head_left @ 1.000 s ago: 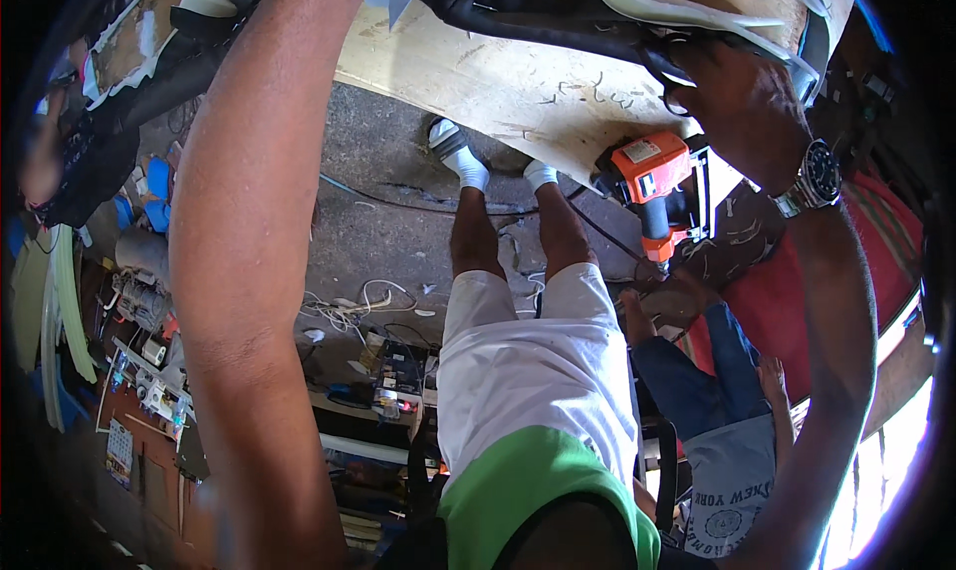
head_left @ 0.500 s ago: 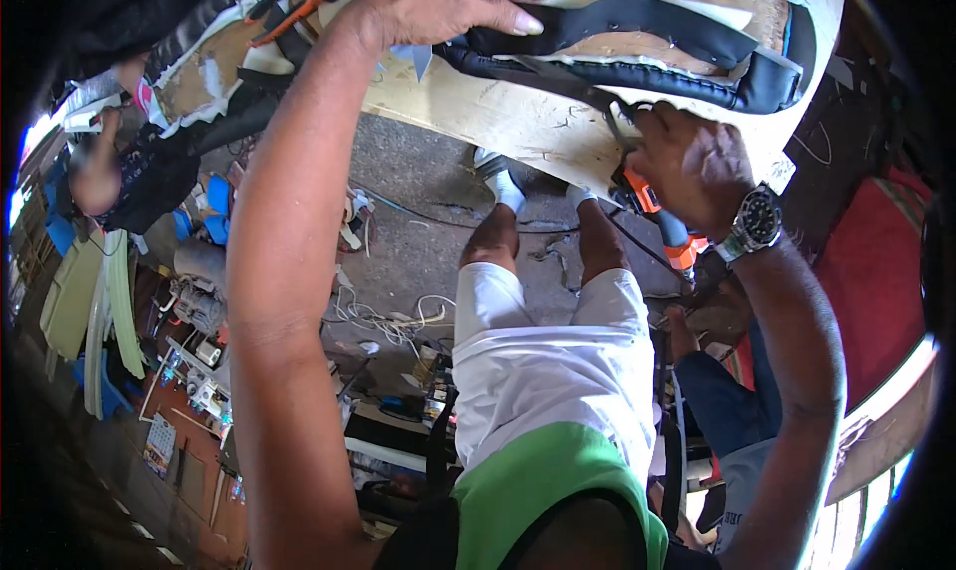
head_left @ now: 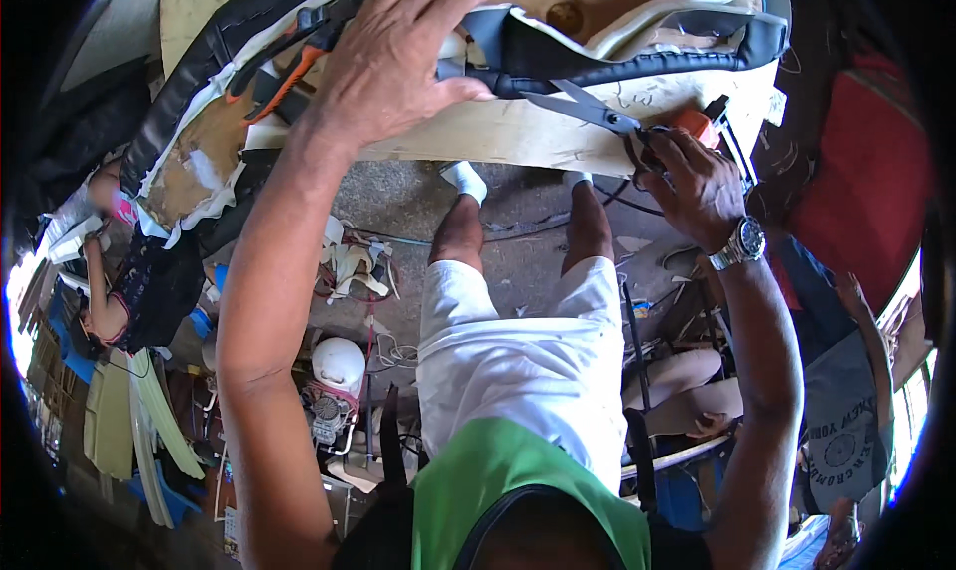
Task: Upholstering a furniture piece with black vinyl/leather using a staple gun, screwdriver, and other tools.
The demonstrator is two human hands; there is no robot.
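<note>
My left hand (head_left: 393,62) presses down on the dark padded cover (head_left: 597,47) of a seat cushion lying on a pale wooden board (head_left: 518,137). My right hand (head_left: 692,177) grips the handles of a pair of scissors (head_left: 583,107), whose blades point left toward the cover's edge. White foam shows under the cover. An orange power tool (head_left: 697,127) lies on the board just behind my right hand. A wristwatch (head_left: 745,241) sits on my right wrist.
Orange-handled pliers (head_left: 274,77) lie on the cushion, left of my left hand. Below the board are my legs in white shorts, a concrete floor with cables and scraps, and a white round object (head_left: 339,361). Another person (head_left: 139,271) crouches at the left. Red fabric (head_left: 856,182) hangs at right.
The view has tilted down toward the board. My right hand has left the orange power tool and now holds scissors. My left hand has slid right along the cover.
</note>
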